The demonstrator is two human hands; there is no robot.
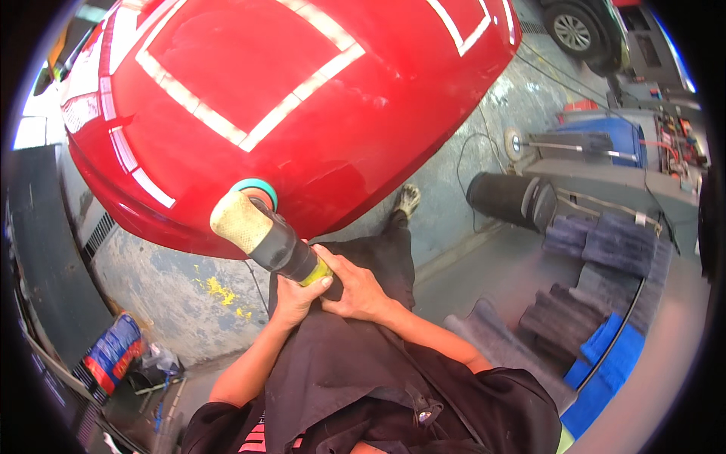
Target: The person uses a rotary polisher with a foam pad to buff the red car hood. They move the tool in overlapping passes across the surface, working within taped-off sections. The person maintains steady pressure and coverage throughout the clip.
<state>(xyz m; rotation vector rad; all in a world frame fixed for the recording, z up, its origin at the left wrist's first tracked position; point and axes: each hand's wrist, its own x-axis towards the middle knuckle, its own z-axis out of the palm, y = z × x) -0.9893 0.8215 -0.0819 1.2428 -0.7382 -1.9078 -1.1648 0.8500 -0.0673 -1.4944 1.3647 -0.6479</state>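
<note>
A car polisher (281, 248) with a pale, worn head and a dark body slants up and left from my waist. My left hand (296, 300) is closed round the rear end of its body, thumb along the side. Beside it, my right hand (354, 289) wraps the same end, next to a yellow-green band. The round pad (259, 187), teal at its rim, meets the near edge of a glossy red car panel (333, 151); the polisher's head hides part of the pad. Bright white bands of light reflect in the panel.
Right of me stand a black cylindrical bin (508, 200) and a rail hung with dark grey and blue towels (605, 352). A thin cable crosses the floor (454, 197). Another vehicle's wheel (572, 32) shows far right. Bags and packages (113, 356) lie lower left.
</note>
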